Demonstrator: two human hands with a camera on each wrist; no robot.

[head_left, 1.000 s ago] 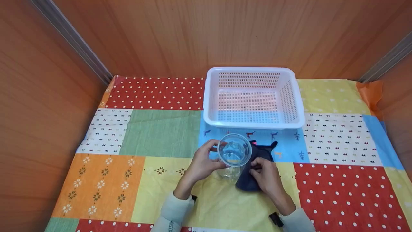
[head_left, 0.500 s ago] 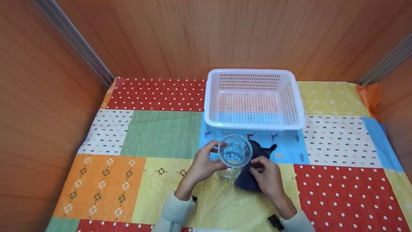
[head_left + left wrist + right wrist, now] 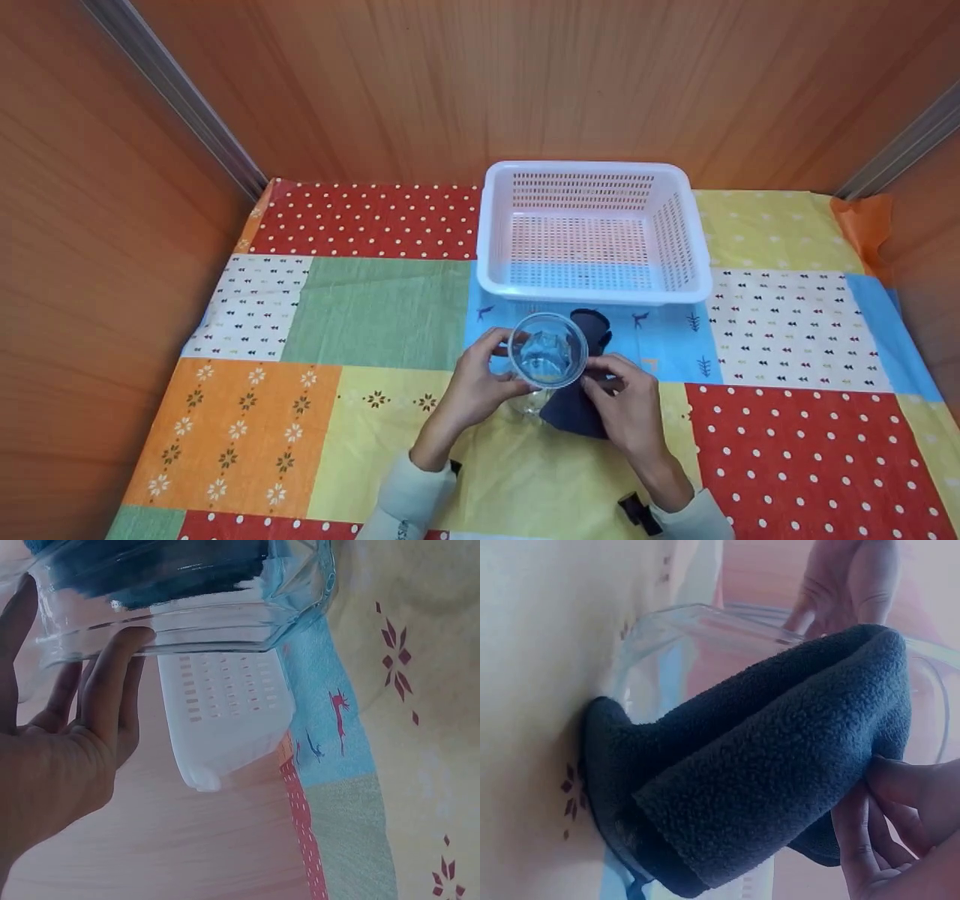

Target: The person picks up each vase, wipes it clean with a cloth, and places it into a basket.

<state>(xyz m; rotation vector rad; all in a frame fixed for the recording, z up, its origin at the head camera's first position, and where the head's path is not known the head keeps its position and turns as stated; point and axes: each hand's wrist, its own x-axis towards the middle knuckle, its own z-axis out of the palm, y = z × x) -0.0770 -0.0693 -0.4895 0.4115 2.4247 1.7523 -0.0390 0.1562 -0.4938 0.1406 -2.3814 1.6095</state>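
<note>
A clear jar with a round rim stands upright on the cloth-covered table, its mouth facing the head camera. My left hand grips it from the left, with fingers and thumb round its side below the rim. On the right, my right hand pinches a dark fleecy cloth between thumb and fingers and holds it against the jar's outside. In the right wrist view the cloth hangs folded over, hiding much of the jar. Through the clear wall, the left wrist view shows the dark cloth behind the jar.
A white perforated plastic basket sits just beyond the jar, with nothing seen inside. A patchwork tablecloth covers the table. Wood-grain panels rise at the back and both sides.
The right hand has moved slightly up, turning the cloth about the jar's right side; its upper end swung left and the strap-like end is out of sight. The left hand keeps its grip.
</note>
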